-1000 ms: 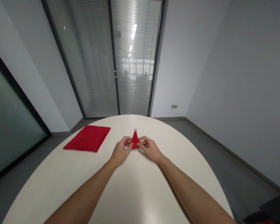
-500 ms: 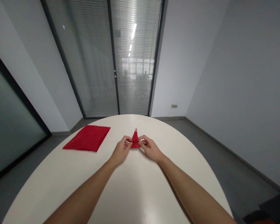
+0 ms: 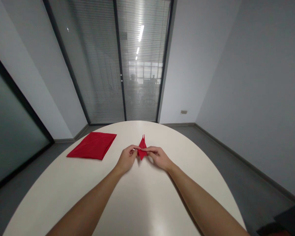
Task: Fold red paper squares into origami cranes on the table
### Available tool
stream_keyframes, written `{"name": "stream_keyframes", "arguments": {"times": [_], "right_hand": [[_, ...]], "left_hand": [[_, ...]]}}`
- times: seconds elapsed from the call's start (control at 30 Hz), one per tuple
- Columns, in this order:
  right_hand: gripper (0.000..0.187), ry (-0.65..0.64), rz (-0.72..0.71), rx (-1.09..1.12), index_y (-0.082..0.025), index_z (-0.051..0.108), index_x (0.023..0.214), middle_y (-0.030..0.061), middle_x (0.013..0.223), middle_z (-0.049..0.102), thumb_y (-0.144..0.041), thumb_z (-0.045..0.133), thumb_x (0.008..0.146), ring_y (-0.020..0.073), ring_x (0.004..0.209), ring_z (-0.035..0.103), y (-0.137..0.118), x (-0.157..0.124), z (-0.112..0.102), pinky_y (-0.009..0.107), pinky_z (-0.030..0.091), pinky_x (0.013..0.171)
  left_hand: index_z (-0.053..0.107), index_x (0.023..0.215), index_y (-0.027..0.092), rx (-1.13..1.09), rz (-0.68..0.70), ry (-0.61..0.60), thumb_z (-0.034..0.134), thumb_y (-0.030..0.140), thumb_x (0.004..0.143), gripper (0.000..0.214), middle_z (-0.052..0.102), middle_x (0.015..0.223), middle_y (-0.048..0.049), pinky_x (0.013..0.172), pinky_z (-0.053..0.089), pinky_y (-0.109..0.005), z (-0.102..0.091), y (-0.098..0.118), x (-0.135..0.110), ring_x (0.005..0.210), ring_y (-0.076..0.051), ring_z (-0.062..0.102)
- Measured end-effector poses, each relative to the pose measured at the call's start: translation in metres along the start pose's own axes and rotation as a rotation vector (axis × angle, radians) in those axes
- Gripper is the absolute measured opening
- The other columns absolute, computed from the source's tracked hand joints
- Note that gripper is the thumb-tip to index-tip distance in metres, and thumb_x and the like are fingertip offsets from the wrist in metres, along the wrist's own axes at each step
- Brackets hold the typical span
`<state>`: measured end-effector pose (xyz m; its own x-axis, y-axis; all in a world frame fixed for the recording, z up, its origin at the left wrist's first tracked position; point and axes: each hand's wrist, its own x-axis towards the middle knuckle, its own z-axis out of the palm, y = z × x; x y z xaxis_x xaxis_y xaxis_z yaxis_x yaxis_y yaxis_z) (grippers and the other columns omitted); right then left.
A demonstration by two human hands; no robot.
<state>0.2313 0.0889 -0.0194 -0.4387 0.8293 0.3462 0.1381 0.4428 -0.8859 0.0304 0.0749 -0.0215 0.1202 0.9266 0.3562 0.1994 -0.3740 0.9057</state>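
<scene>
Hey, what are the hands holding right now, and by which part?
A small folded red piece. The left hand and right hand pinch it across its middle, one from each side; its pointed far tips are free.

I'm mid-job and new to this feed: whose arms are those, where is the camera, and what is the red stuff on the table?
There is no machine here. The two bare arms belong to one person, and the single camera sits on that person's head, looking forward and down. The left hand and right hand meet over a white oval table. Between their fingertips they pinch a small red pointed folded piece, its tip aimed away from the person. I cannot tell whether it is paper or cloth. To the left, apart from the hands, a flat red folded square sheet lies on the table. Behind it stand glass doors with blinds.
</scene>
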Motion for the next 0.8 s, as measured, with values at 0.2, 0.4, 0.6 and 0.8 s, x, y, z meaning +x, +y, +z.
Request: {"name": "stream_keyframes", "arguments": {"times": [0.2,0.4,0.6,0.8], "right_hand": [[0.029,0.019,0.002,-0.026,-0.021,0.077,0.099,0.0080,0.100,0.075,-0.044,0.062,0.091,0.0237,0.094,0.067,-0.0048,0.0002,0.0015,0.037,0.049,0.086],[0.028,0.147,0.011,0.011,-0.021,0.063,0.104,0.0012,0.082,0.068,-0.041,0.068,0.085,0.0167,0.073,0.061,0.0023,0.0025,0.0057,0.030,0.047,0.069],[0.031,0.150,0.026,0.103,-0.022,0.055,0.103,0.0005,0.084,0.069,-0.040,0.070,0.083,0.0156,0.072,0.061,0.0009,0.0026,0.0077,0.028,0.045,0.065],[0.031,0.153,0.014,0.037,-0.020,0.064,0.107,0.0047,0.093,0.073,-0.041,0.069,0.085,0.0181,0.080,0.065,0.0012,0.0034,0.0059,0.032,0.049,0.073]], "left_hand": [[0.069,0.090,0.018,0.010,-0.019,0.015,0.064,0.039,0.084,0.022,0.074,0.082,-0.0040,0.066,0.053,-0.029,0.0019,0.0050,-0.0008,0.071,-0.018,0.068],[0.067,0.092,0.019,-0.023,-0.010,0.060,0.070,0.031,0.076,0.020,0.072,0.090,-0.0032,0.067,0.054,-0.026,0.0033,-0.0007,0.0014,0.074,-0.016,0.065],[0.067,0.095,0.019,-0.009,0.001,0.057,0.070,0.030,0.078,0.021,0.072,0.093,-0.0046,0.070,0.053,-0.027,0.0028,-0.0036,0.0013,0.083,-0.017,0.066],[0.070,0.103,0.019,0.007,0.009,0.056,0.069,0.033,0.080,0.027,0.075,0.098,-0.0069,0.071,0.054,-0.029,0.0016,0.0027,0.0007,0.088,-0.021,0.070]]}}
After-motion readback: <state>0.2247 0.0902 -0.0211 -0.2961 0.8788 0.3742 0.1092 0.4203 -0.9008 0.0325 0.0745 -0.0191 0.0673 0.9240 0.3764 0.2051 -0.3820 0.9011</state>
